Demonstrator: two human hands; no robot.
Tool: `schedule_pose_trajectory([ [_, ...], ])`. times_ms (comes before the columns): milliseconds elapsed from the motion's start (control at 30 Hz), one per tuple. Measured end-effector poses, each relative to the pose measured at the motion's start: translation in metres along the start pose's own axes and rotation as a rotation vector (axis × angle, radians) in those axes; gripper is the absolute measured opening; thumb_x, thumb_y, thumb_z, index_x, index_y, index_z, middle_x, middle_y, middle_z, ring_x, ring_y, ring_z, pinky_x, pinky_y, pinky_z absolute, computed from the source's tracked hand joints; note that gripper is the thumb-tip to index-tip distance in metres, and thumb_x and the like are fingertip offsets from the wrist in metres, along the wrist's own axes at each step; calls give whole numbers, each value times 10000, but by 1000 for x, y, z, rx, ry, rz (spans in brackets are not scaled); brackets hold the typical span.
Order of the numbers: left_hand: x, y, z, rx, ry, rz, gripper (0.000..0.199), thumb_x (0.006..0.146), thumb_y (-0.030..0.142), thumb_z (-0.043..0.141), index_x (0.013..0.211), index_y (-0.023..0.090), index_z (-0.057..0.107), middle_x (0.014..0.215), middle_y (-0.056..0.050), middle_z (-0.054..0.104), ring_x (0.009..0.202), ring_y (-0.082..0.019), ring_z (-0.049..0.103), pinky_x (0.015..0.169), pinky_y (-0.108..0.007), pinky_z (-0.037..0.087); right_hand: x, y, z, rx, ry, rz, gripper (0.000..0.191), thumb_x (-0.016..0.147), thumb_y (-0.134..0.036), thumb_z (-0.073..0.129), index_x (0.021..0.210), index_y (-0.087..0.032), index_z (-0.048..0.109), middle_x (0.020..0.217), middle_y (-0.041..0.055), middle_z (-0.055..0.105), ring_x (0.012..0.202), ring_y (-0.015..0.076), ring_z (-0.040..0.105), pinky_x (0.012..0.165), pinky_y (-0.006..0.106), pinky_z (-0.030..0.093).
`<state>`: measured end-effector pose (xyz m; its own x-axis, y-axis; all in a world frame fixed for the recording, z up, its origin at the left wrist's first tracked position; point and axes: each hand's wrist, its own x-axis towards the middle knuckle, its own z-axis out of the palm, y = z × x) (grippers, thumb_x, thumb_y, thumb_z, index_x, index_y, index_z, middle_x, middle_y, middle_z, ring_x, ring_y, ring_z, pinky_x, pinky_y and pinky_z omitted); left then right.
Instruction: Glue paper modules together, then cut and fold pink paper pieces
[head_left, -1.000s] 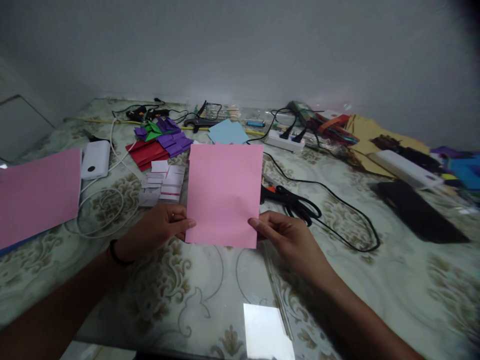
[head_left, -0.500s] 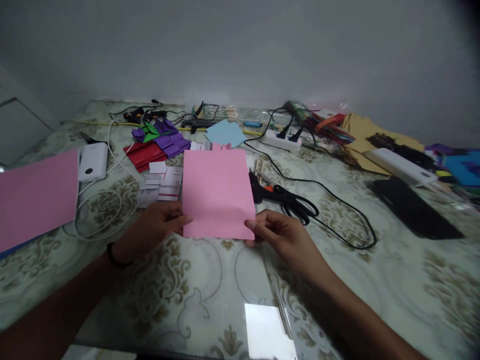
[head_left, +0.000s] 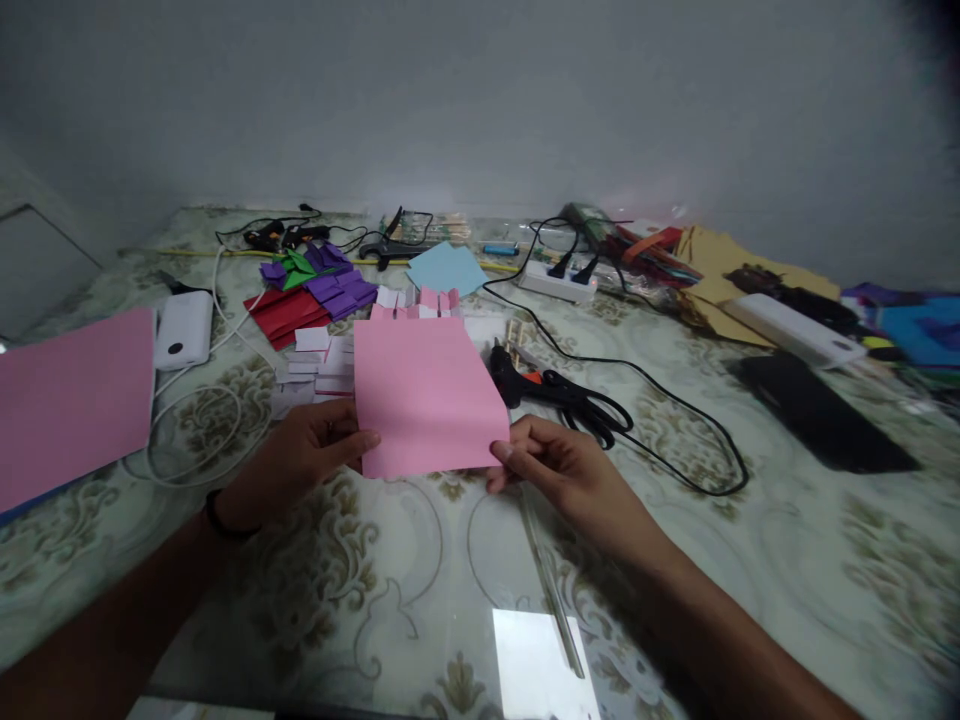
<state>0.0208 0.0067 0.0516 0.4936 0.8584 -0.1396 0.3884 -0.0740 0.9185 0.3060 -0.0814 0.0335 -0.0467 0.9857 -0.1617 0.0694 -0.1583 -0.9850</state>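
We sit at a table [head_left: 787, 560] covered by a pale patterned cloth under glass, pushed against a plain grey wall. Craft clutter fills its far side: on the left lies a large pink sheet [head_left: 71, 400], beside it a white power bank [head_left: 184, 328] with a coiled white cable [head_left: 199, 435]. Further back sit red folded papers [head_left: 289, 310], purple folded pieces [head_left: 341, 285], a light blue sheet [head_left: 448, 268] and a white power strip [head_left: 556, 282]. A black glue gun [head_left: 517, 382] and its cable [head_left: 675, 430] lie to the right of centre.

In the middle, just above the table, we hold a pink square of paper [head_left: 427, 395] by its near corners. Our left hand [head_left: 304, 462] pinches the near left corner, thumb on top; our right hand [head_left: 555, 470] pinches the near right corner the same way. The paper tilts away from us, flat and with no clear fold. Behind it a row of small pink and white folded pieces [head_left: 420, 302] looks finished. We judge this sheet is at the start, its folding yet to come.
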Motion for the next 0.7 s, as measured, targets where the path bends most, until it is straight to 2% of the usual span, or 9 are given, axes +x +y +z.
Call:
schedule_pose_trajectory([
  [133, -2, 2, -1, -53, -59, -36, 288, 836, 437, 753, 894, 178, 643, 731, 12, 666, 650, -142, 604, 565, -222, 459, 2, 2, -1, -70, -8, -12, 474, 952, -665, 665, 896, -195, 697, 775, 2, 616, 712, 163, 528, 668, 302, 384],
  [200, -3, 1, -1, -57, -84, -55, 287, 820, 418, 767, 916, 188, 624, 715, 25, 654, 640, -141, 605, 558, -220, 456, 3, 6, 0, -23, 3, 1, 475, 943, -663, 673, 863, -195, 679, 783, -4, 576, 716, 160, 491, 675, 305, 366],
  [333, -2, -4, 0, -98, -146, -96, 352, 844, 426, 747, 1093, 204, 635, 811, 1, 709, 746, -194, 686, 635, -271, 545, 3, 10, 0, -11, 44, -14, 458, 924, -640, 708, 805, -201, 651, 690, -36, 463, 660, 148, 398, 648, 305, 325],
  [533, 2, -7, 5, -135, -62, -9, 490, 947, 456, 671, 1371, 213, 626, 1056, -59, 763, 889, -217, 726, 702, -280, 569, 1, 7, 3, -68, -48, -18, 422, 961, -614, 674, 860, -206, 642, 672, -53, 405, 650, 148, 354, 643, 309, 300],
  [700, 0, -8, 10, -117, -123, -38, 525, 937, 414, 680, 1422, 225, 606, 933, -33, 773, 874, -241, 743, 690, -286, 562, 1, 10, 5, -77, -28, 29, 488, 961, -633, 655, 744, -221, 508, 705, -48, 381, 662, 147, 352, 644, 315, 286],
])
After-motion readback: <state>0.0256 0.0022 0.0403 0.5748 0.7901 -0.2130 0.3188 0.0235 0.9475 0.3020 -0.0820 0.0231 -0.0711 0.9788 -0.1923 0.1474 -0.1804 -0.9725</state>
